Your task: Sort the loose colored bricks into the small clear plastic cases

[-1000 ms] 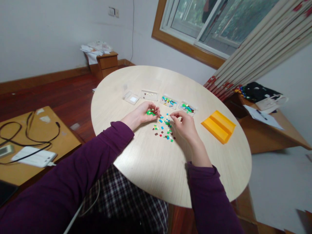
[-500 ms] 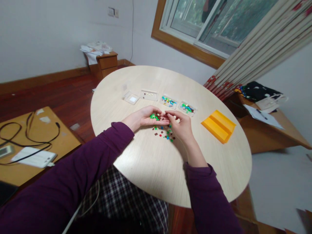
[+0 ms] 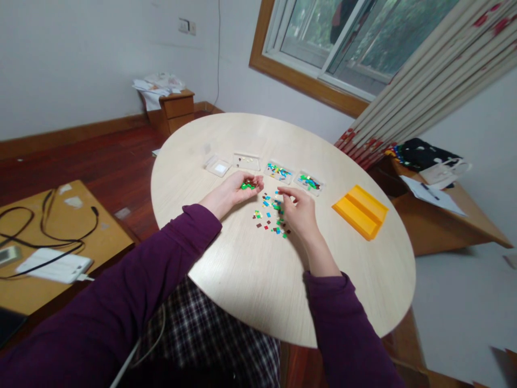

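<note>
My left hand (image 3: 241,188) is palm up with its fingers curled, and small green pieces (image 3: 247,185) lie in the palm. On its right, my right hand (image 3: 298,209) is closed in a pinch above the table; what its fingertips hold, if anything, is too small to make out. Between and below the hands, loose coloured pieces (image 3: 269,215) in green, blue, brown and red are scattered on the round table (image 3: 242,269). Behind them stand clear trays: one with mixed pieces (image 3: 278,171), another with green and brown pieces (image 3: 309,182).
A clear tray (image 3: 246,161) with a few pieces and a clear box (image 3: 218,166) stand at the back left of the table. An orange tray (image 3: 361,212) is on the right. A side table (image 3: 100,237) with cables and a white device (image 3: 56,265) stands at the left.
My left hand has moved left and slightly up, away from my right hand, and its fingers have curled. More scattered pieces now show between the hands.
</note>
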